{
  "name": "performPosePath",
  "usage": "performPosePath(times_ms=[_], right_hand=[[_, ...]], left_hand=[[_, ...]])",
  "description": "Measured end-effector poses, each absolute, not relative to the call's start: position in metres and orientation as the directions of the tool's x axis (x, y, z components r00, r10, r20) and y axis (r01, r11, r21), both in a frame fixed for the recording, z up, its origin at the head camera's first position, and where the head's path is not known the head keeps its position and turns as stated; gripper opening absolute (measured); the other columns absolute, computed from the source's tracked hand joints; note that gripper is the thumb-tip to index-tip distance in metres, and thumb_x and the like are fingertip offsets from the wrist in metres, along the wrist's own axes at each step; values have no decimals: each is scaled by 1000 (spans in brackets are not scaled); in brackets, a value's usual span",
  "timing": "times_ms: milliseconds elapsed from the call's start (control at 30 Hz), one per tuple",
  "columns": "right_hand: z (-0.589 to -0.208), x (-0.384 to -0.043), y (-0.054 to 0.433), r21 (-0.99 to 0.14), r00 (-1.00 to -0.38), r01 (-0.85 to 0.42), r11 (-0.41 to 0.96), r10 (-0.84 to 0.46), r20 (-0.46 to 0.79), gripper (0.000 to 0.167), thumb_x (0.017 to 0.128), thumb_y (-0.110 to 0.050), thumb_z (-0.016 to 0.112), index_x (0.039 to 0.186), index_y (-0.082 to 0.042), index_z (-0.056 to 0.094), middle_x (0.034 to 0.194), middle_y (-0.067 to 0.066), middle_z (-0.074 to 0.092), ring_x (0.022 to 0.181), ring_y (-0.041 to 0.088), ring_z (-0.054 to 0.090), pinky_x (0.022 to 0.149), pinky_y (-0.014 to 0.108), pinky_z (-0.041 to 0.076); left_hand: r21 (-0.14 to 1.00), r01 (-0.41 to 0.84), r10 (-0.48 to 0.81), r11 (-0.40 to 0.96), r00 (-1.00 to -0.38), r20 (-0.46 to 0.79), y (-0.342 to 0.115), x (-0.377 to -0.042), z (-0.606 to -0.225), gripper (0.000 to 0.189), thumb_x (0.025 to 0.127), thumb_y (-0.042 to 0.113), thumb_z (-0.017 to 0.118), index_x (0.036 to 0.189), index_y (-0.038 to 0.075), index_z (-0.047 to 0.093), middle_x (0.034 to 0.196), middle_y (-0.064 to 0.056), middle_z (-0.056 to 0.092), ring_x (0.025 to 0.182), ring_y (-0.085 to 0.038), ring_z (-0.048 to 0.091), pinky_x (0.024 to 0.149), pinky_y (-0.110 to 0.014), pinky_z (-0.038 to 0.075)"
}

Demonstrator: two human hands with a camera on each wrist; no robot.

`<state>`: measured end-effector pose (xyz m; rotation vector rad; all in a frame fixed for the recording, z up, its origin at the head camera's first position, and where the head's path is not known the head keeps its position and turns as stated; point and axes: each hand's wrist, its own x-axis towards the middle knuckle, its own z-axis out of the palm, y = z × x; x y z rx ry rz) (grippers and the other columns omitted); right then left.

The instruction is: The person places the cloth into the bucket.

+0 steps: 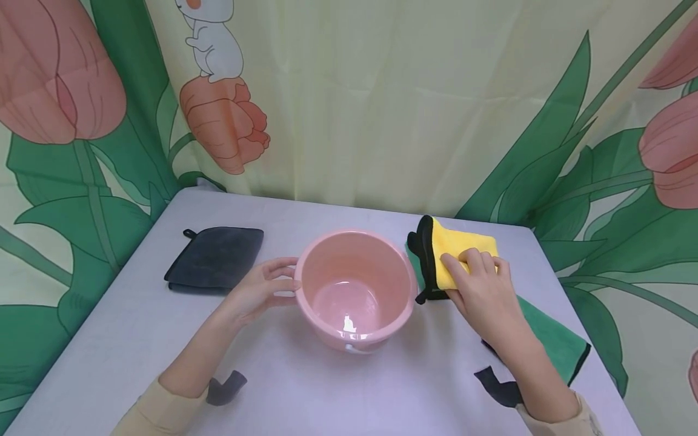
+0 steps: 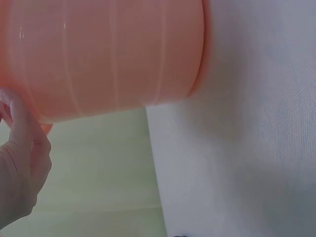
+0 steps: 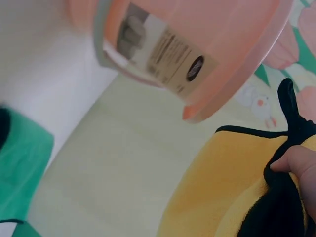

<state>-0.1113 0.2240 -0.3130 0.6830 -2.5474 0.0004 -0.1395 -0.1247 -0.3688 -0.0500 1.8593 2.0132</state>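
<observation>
A pink bucket (image 1: 357,290) stands upright on the white table, its white handle hanging down the near side. My left hand (image 1: 266,286) holds the left edge of its rim; in the left wrist view those fingers (image 2: 29,143) are up at the rim beside the ribbed wall. With my right hand (image 1: 482,297) I grip a folded yellow cloth (image 1: 473,237) with black edging, raised just right of the bucket. The thumb lies on its black border in the right wrist view, near a black hanging loop. Part of the yellow cloth is hidden by my hand.
A folded dark grey cloth (image 1: 218,257) lies left of the bucket. On the right a green cloth (image 1: 553,336) with black edging is partly covered by my forearm, and more green shows behind the yellow cloth. A printed curtain (image 1: 371,121) hangs beyond the table's far edge.
</observation>
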Motion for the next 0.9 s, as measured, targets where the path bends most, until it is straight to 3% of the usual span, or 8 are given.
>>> performPosePath(times_ms=[200, 433, 667, 900], right_hand=[[-308, -117, 201, 151, -667, -548, 823, -538, 515, 47, 65, -3, 77, 106, -7, 54, 92, 17, 46, 86, 34, 47, 70, 50, 41], [-309, -122, 170, 142, -601, -627, 766, -592, 537, 45, 67, -3, 76, 106, -9, 52, 90, 15, 46, 85, 30, 48, 75, 49, 41], [-311, -125, 147, 140, -586, -675, 725, -642, 495, 51, 65, -11, 81, 108, -12, 54, 93, 12, 50, 91, 28, 48, 77, 46, 42], [-319, -126, 135, 150, -575, -692, 706, -665, 476, 49, 66, -14, 80, 108, -13, 54, 93, 10, 50, 88, 26, 50, 77, 44, 43]], left_hand=[[951, -307, 253, -30, -923, -290, -124, -140, -371, 53, 83, 4, 61, 133, 2, 41, 113, -19, 52, 89, -20, 58, 80, -40, 52], [952, -307, 236, -12, -926, -296, -124, -139, -370, 54, 83, 6, 62, 132, 3, 42, 114, -18, 53, 91, -20, 57, 80, -40, 52], [950, -312, 225, 3, -926, -304, -125, -138, -371, 57, 82, 11, 66, 134, 6, 41, 120, -17, 51, 97, -22, 57, 83, -38, 51], [949, -316, 216, 18, -925, -312, -124, -138, -373, 62, 79, 17, 70, 134, 7, 42, 123, -15, 50, 101, -23, 56, 83, -38, 51]])
